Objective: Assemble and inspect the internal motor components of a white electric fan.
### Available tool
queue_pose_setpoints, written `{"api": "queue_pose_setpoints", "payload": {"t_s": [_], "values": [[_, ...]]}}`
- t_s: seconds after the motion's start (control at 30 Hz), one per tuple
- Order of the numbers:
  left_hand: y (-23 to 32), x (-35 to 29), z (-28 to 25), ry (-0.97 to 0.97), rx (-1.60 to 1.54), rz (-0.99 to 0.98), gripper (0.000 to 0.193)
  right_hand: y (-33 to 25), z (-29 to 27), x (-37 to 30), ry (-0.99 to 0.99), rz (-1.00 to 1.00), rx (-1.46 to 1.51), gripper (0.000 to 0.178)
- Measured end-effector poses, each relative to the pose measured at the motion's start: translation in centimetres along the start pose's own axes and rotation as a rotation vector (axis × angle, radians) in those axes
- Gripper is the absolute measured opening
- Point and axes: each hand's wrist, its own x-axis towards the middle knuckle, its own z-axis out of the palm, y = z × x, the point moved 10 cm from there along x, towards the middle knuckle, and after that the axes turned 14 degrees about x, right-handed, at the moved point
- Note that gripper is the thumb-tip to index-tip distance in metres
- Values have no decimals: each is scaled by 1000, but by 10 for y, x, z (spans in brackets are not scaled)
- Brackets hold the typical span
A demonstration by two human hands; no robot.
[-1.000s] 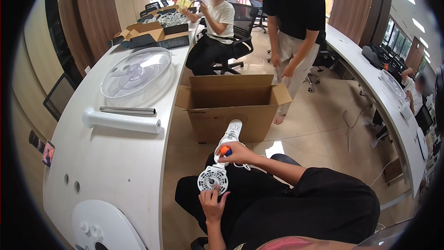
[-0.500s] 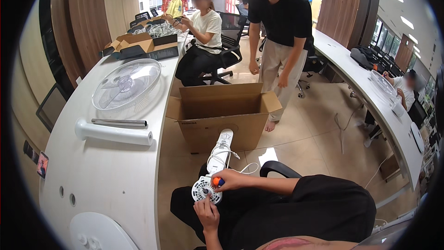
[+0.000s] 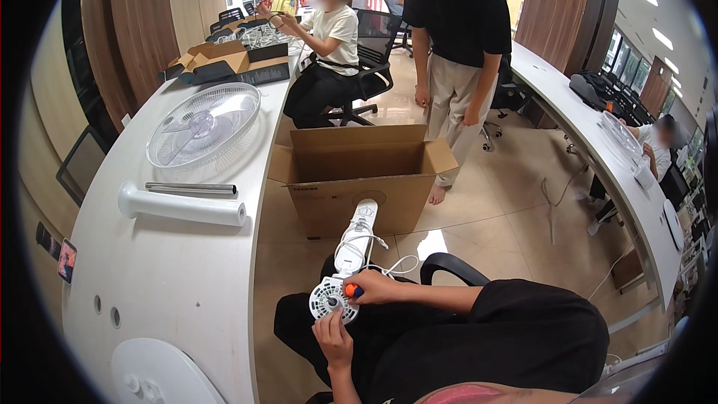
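Note:
Across my lap lies a white fan's upper body (image 3: 354, 248), its slotted round motor housing (image 3: 321, 303) facing up with a dark shaft in the middle. My right hand (image 3: 372, 286) is closed around a screwdriver (image 3: 351, 291) with an orange and blue handle, against the housing's right edge; its tip is hidden. At the housing's lower rim, my left hand (image 3: 333, 338) grips it with curled fingers, a fingertip close to the central shaft. A white power cord (image 3: 364, 239) is looped around the fan body.
An open cardboard box (image 3: 359, 198) stands on the floor ahead. On the left table are a fan grille (image 3: 202, 127), a white tube (image 3: 182, 206), a metal pole (image 3: 192, 188) and a round base (image 3: 161, 374). One person (image 3: 460, 52) stands behind the box; another (image 3: 329, 37) sits.
Both hands stay at the motor housing, with only slight shifts of the fingers. The view has tilted a little. The standing person has moved slightly to the right.

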Motion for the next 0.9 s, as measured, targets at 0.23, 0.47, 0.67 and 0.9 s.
{"api": "queue_pose_setpoints", "payload": {"t_s": [0.23, 0.47, 0.67, 0.9], "values": [[1, 0, -2, 19, -14, -8, 18, -7, -2, 0, 5, -30, 14, 30], [-4, -3, -8, 89, -78, -53, 13, -2, -3, 4, -40, -3, 101, 26], [-7, -4, -5, 55, -105, -56, 12, -10, -11, 3, -27, 9, 112, 29], [-3, 0, -9, 54, -83, -51, 14, -4, -8, 2, -4, -19, 101, 30]]}}
